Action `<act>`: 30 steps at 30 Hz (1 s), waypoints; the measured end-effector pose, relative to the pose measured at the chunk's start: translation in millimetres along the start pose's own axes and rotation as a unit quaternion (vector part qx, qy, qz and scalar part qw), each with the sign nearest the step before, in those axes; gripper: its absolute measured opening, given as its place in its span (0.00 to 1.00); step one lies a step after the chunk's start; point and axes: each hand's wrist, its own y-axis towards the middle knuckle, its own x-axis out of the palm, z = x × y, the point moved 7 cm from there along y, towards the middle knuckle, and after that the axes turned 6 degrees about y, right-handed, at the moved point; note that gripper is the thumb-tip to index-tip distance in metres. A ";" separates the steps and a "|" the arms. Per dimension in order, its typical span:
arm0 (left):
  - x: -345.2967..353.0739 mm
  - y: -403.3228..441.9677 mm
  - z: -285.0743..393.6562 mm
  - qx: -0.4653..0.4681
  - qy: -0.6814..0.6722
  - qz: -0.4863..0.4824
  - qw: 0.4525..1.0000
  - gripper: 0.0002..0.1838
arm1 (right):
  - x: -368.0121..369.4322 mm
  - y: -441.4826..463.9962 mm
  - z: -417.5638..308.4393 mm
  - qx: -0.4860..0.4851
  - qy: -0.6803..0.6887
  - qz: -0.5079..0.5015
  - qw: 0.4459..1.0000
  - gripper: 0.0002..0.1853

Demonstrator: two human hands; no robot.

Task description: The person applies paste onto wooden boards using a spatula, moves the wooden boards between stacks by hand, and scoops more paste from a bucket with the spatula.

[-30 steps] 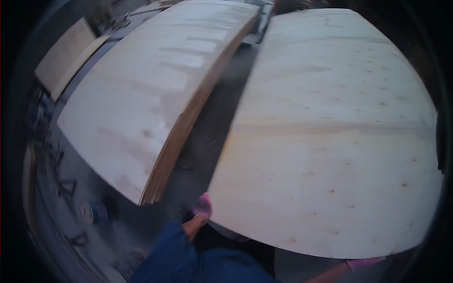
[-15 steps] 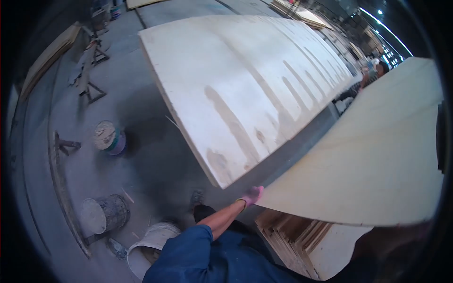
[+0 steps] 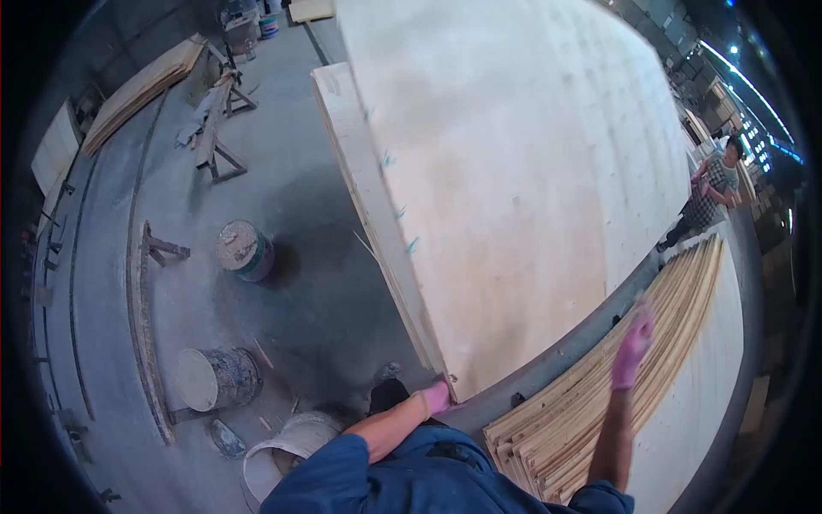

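Grasping 1 board [image 3: 514, 188] with left hand [image 3: 434, 397], right hand [image 3: 632, 349] above stacked sheets [image 3: 558, 428], fingers released

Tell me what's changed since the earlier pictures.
The wooden sheet has moved left, from above the right stack to over the left stack. The right hand has let go of its edge and is raised in the air. The left hand stays at the sheet's near corner; the buckets remain on the floor.
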 end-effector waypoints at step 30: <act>-24.4 -175.5 454.9 0.452 0.154 0.517 0.710 0.37 | 208.9 -288.3 109.3 0.502 -0.283 0.222 0.787 0.25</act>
